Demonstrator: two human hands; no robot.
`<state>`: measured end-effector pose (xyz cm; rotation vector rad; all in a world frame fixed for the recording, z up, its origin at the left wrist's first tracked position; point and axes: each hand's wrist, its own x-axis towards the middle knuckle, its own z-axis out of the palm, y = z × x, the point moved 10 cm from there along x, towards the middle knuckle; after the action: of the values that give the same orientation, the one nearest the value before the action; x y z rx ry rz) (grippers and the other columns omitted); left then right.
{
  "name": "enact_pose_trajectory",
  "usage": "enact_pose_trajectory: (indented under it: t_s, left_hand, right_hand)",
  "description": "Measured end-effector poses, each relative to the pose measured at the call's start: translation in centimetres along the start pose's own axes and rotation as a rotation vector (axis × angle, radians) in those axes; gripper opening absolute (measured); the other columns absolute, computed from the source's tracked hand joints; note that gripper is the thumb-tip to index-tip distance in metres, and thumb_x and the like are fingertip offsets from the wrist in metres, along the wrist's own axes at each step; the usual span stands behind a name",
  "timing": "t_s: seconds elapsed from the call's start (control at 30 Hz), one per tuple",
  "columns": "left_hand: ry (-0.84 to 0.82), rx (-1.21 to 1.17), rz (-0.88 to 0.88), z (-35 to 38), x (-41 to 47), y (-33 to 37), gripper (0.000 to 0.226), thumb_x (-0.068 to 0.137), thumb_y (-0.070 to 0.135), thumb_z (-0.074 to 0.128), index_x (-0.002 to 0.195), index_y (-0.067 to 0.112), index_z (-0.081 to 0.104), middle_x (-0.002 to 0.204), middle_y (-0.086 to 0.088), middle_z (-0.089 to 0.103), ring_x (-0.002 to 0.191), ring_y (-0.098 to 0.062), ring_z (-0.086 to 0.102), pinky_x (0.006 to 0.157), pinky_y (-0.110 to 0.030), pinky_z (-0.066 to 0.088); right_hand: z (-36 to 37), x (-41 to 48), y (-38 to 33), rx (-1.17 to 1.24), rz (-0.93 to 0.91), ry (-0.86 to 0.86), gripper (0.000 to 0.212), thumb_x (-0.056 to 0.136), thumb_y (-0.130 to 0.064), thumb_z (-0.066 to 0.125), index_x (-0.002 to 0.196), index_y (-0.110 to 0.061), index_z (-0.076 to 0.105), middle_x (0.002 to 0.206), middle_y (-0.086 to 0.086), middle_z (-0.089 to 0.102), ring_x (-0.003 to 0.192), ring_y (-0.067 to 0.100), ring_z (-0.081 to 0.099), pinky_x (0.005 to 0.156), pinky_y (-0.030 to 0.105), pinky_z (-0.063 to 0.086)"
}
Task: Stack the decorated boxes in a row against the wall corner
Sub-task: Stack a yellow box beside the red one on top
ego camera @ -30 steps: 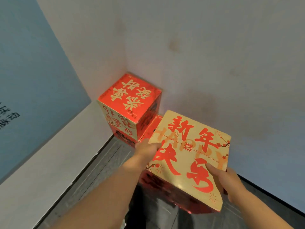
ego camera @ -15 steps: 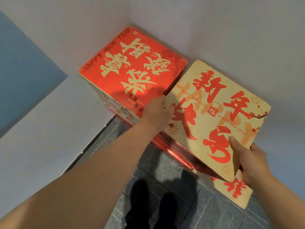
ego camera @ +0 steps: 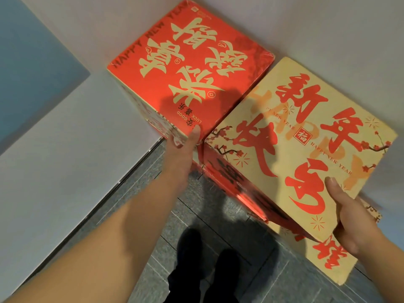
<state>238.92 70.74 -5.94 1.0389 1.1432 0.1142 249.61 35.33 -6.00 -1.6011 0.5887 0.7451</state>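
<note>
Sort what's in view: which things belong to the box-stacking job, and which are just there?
Job: red box in the wall corner; cream box beside it, gripped by the right hand; left hand touching the red box's near corner.
Just there: blue wall panel; grey tiled floor; the person's dark shoes.

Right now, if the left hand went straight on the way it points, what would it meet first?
The red box: the left hand looks to be touching its near corner, beside the cream box, though depth is unclear.
</note>
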Motion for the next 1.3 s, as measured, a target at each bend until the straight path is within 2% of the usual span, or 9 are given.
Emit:
enact_pose_trajectory:
  t_s: [0.1, 0.2, 0.37, 0.53, 0.67, 0.83, 1.03, 1.17, 1.3]
  left_hand:
    - [-0.104, 0.056, -0.001, 1.1, 0.5, 0.5, 0.11, 0.051, 0.071, 0.078, 0.144, 0.032, 0.032, 0.141, 0.001, 0.053, 0.127, -0.028, 0.05, 0.105, -0.056, 0.038]
    - [-0.145, 0.099, 0.011, 1.6, 0.9, 0.8, 0.101, 0.051, 0.062, 0.08, 0.137, 0.029, 0.038, 0.13, 0.001, 0.06, 0.121, -0.027, 0.054, 0.101, -0.05, 0.042]
    - [-0.159, 0.172, 0.014, 1.9, 1.3, 0.5, 0.121, 0.035, 0.06, 0.089, 0.14, 0.031, 0.035, 0.127, 0.002, 0.064, 0.118, -0.023, 0.06, 0.107, -0.054, 0.039]
    - [-0.185, 0.132, 0.012, 1.9, 1.3, 0.3, 0.1, 0.056, 0.044, 0.087, 0.14, 0.025, 0.036, 0.124, -0.001, 0.065, 0.114, -0.023, 0.062, 0.108, -0.053, 0.039]
    - [-0.194, 0.112, 0.007, 1.7, 1.4, 0.1, 0.083, 0.072, 0.03, 0.081, 0.141, 0.024, 0.035, 0.124, -0.003, 0.066, 0.108, -0.019, 0.064, 0.104, -0.048, 0.044]
    - [-0.209, 0.101, -0.004, 1.2, 1.7, -0.3, 0.073, 0.084, 0.015, 0.073, 0.144, 0.022, 0.032, 0.126, -0.008, 0.065, 0.087, -0.012, 0.068, 0.066, -0.025, 0.052]
    - [-0.23, 0.067, -0.001, 1.2, 1.6, -0.5, 0.06, 0.086, 0.011, 0.071, 0.136, 0.025, 0.04, 0.123, -0.008, 0.066, 0.087, -0.014, 0.068, 0.06, -0.022, 0.053]
    - [-0.225, 0.025, -0.01, 1.3, 1.7, -0.9, 0.065, 0.086, 0.01, 0.069, 0.141, 0.024, 0.037, 0.126, -0.008, 0.064, 0.083, -0.011, 0.069, 0.057, -0.021, 0.053]
    - [-0.226, -0.014, -0.009, 1.6, 1.7, -0.9, 0.064, 0.085, 0.01, 0.07, 0.139, 0.026, 0.039, 0.121, -0.006, 0.067, 0.084, -0.011, 0.069, 0.06, -0.023, 0.055]
  right_hand:
    - [0.1, 0.1, 0.3, -0.023, -0.002, -0.028, 0.055, 0.079, -0.047, 0.062, 0.132, -0.036, 0.053, 0.114, -0.006, 0.074, 0.102, 0.025, 0.071, 0.087, 0.05, 0.051]
    - [0.1, -0.2, 0.1, -0.031, -0.032, -0.019, 0.049, 0.078, -0.042, 0.063, 0.126, -0.036, 0.057, 0.108, -0.007, 0.075, 0.089, 0.019, 0.075, 0.081, 0.045, 0.052]
    - [0.5, -0.8, 0.4, -0.04, -0.021, -0.025, 0.027, 0.091, -0.036, 0.058, 0.118, -0.038, 0.057, 0.112, -0.005, 0.073, 0.102, 0.026, 0.068, 0.086, 0.05, 0.051]
    - [1.0, -1.2, 0.4, -0.038, -0.026, -0.048, 0.046, 0.085, -0.04, 0.062, 0.13, -0.036, 0.053, 0.114, -0.004, 0.072, 0.106, 0.028, 0.067, 0.088, 0.05, 0.05]
    - [1.1, -1.8, 0.6, -0.075, -0.041, -0.069, 0.086, 0.049, -0.059, 0.085, 0.128, -0.039, 0.055, 0.112, -0.006, 0.074, 0.101, 0.026, 0.071, 0.09, 0.05, 0.05]
    - [1.2, -2.1, 1.3, -0.039, -0.04, -0.086, 0.074, 0.059, -0.052, 0.072, 0.13, -0.039, 0.054, 0.116, -0.005, 0.073, 0.112, 0.028, 0.066, 0.104, 0.059, 0.041]
    - [1.0, -2.0, 1.5, -0.067, -0.041, -0.061, 0.099, 0.038, -0.066, 0.086, 0.129, -0.041, 0.054, 0.116, -0.006, 0.073, 0.111, 0.027, 0.067, 0.101, 0.057, 0.043]
    - [1.1, -1.5, 1.4, -0.039, -0.037, -0.087, 0.061, 0.073, -0.046, 0.067, 0.131, -0.037, 0.053, 0.116, -0.004, 0.073, 0.111, 0.029, 0.066, 0.101, 0.057, 0.043]
    - [1.2, -1.4, 1.1, -0.028, -0.033, -0.068, 0.056, 0.078, -0.042, 0.062, 0.132, -0.034, 0.053, 0.116, -0.004, 0.072, 0.107, 0.028, 0.067, 0.093, 0.052, 0.048]
